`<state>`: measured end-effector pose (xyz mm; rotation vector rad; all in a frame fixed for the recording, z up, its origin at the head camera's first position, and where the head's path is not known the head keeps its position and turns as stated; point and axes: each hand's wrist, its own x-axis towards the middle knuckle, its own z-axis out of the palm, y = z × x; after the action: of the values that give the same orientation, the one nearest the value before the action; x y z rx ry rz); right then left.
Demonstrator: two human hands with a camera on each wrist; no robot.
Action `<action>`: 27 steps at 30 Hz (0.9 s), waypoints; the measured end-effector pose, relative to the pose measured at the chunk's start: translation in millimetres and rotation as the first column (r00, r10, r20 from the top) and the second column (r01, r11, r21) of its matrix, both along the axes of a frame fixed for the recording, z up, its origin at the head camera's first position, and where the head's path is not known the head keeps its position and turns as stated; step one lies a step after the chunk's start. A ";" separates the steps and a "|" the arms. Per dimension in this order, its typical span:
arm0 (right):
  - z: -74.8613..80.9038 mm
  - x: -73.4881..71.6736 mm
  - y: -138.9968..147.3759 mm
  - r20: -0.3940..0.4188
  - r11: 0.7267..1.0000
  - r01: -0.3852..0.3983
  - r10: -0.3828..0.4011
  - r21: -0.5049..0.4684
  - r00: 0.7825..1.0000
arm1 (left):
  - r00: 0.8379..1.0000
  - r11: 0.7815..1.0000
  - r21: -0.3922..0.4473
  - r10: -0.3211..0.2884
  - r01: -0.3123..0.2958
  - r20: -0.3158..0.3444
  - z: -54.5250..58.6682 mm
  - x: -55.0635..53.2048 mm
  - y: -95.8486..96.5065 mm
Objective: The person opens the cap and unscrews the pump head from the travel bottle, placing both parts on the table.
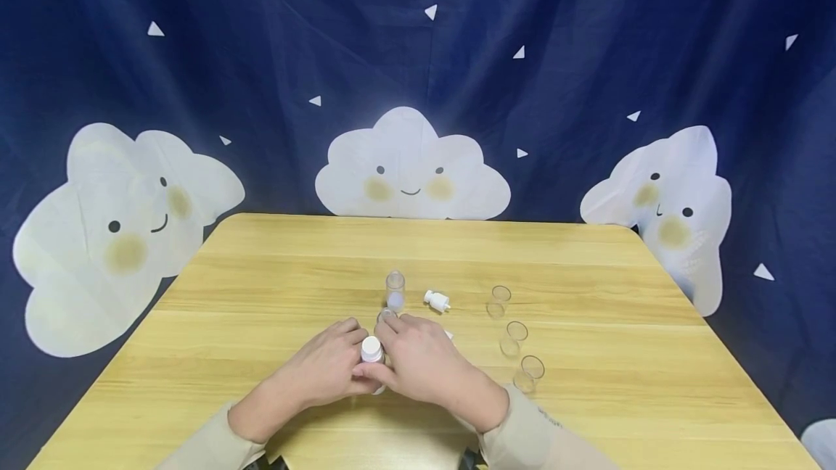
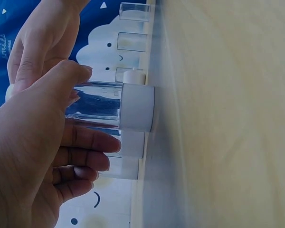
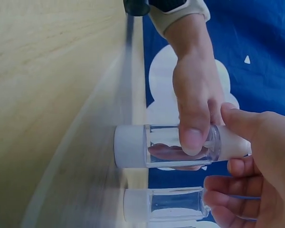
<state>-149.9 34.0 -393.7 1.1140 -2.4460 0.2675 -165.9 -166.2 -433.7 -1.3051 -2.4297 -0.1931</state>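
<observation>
A clear bottle (image 3: 164,137) with a white base (image 2: 137,108) stands upright near the front of the table. My left hand (image 1: 329,365) grips its clear body, the thumb lying across the side in the right wrist view. At its neck is a white pump top (image 3: 230,142), which my right hand (image 1: 424,361) pinches between thumb and index finger. The right hand's other fingers (image 3: 232,204) curl loosely beside it. Just beyond the hands are two similar bottles without tops, one nearer (image 1: 387,315) and one farther (image 1: 395,289).
To the right of the farther bottle, a loose white pump top (image 1: 437,301) lies on its side. Part of another white piece (image 1: 448,335) shows behind the right hand. Three clear caps stand in a row on the right: far (image 1: 498,302), middle (image 1: 514,340) and near (image 1: 528,374).
</observation>
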 end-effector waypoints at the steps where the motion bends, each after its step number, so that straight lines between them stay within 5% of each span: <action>1: 0.4 -0.4 0.6 0.011 1.000 -0.007 0.007 0.006 1.000 | 1.000 1.000 0.000 0.001 -0.001 0.000 0.1 0.0 0.1; 8: 4.6 -5.0 6.6 0.107 0.995 -0.085 0.078 0.061 0.991 | 1.000 1.000 0.011 0.004 -0.004 0.000 0.2 0.1 1.2; 16: 12.2 -12.2 14.2 0.272 0.980 -0.190 0.170 0.050 0.947 | 1.000 1.000 0.025 0.005 -0.006 0.017 -0.4 1.0 1.3; 27: 15.3 -15.7 17.1 0.294 0.976 -0.212 0.188 0.053 0.937 | 0.999 0.999 0.029 0.035 -0.036 0.024 1.5 1.8 1.7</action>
<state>-165.6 51.1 -378.4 1.4549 -2.6150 0.4200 -164.1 -164.5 -432.2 -1.2531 -2.4579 -0.2345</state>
